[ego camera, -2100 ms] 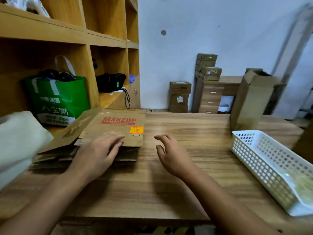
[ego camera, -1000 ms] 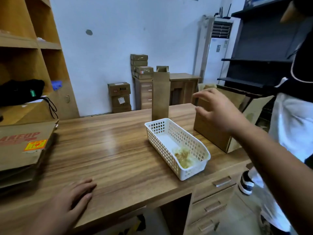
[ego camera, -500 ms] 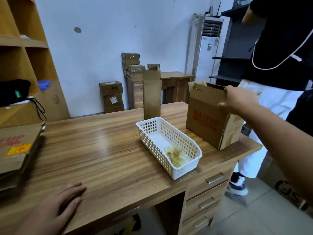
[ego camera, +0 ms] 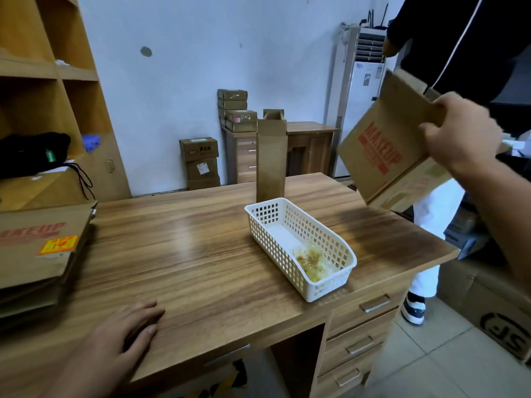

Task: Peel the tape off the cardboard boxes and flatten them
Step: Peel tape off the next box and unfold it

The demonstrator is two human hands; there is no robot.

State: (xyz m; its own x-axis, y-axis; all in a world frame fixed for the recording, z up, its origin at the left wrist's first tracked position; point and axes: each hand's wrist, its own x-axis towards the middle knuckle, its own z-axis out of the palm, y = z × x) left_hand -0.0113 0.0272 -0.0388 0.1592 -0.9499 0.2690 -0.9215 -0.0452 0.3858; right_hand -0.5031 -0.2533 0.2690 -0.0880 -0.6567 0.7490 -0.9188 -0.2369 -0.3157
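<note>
My right hand (ego camera: 459,133) grips the top edge of a brown cardboard box (ego camera: 382,150) printed MAKEUP in red; the box hangs tilted in the air above the table's right end. Clear tape shows on its lower side. My left hand (ego camera: 126,331) rests flat on the wooden table (ego camera: 186,254) near the front edge, fingers straight. A stack of flattened boxes (ego camera: 40,248) lies at the table's left edge. A tall narrow cardboard box (ego camera: 270,156) stands upright at the table's back.
A white plastic basket (ego camera: 298,245) with crumpled tape in it sits right of centre. A person in white trousers (ego camera: 431,225) stands beside the table's right end. Shelves (ego camera: 48,110) line the left wall. A large box (ego camera: 494,305) lies on the floor at right.
My right hand reached right, took the MAKEUP box by its top edge and lifted it off the table, tilting it. My left hand moved from the flattened stack to the tabletop.
</note>
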